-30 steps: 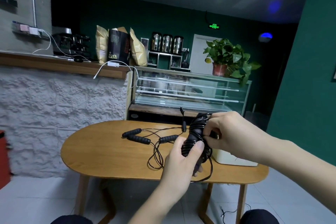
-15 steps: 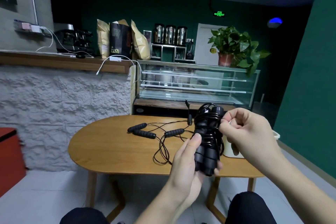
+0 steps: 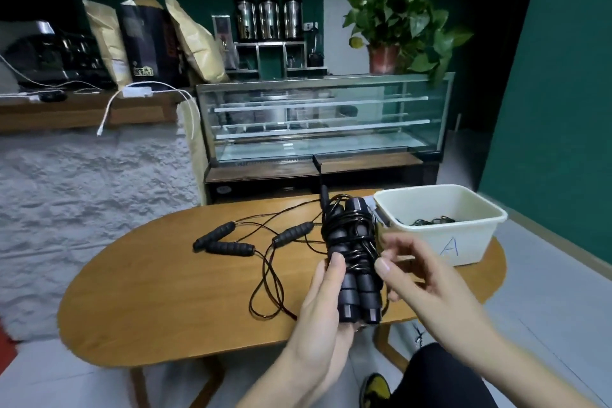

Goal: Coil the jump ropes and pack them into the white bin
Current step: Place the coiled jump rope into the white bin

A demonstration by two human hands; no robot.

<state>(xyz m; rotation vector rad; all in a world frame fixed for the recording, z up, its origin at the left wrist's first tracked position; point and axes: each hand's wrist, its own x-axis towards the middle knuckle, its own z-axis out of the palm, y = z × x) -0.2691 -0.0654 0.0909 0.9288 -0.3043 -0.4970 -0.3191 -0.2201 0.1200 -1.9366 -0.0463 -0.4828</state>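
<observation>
Jump ropes are lying loose on the left-middle of the wooden worktop point(image 3: 159, 281): three black foam handles point(image 3: 231, 247) are resting there with thin cord looping toward the near edge. To their right, the left hand point(image 3: 323, 305) is holding the coiled jump rope point(image 3: 352, 255) upright above the worktop's near edge, thumb pressing along the side of the two paired handles and fingers curling behind the bundle. Cord is wrapping the upper half of that bundle, and one strand is trailing up from its top. The right hand point(image 3: 417, 278) is hovering just beside the bundle, fingers loosely curling, thumb tip near the wrapped cord; whether it is pinching a strand I cannot tell, as the hand is blurring. Further right, the white bin point(image 3: 463, 242) is sitting at the worktop's right end, close to the edge, with dark cord already lying inside it. Open worktop is stretching between the loose handles and the left rim.

Compared with half a second ago, the bin is now showing fully, the right hand is drawing back from the top of the bundle, and the bundle is standing lower against the worktop.
</observation>
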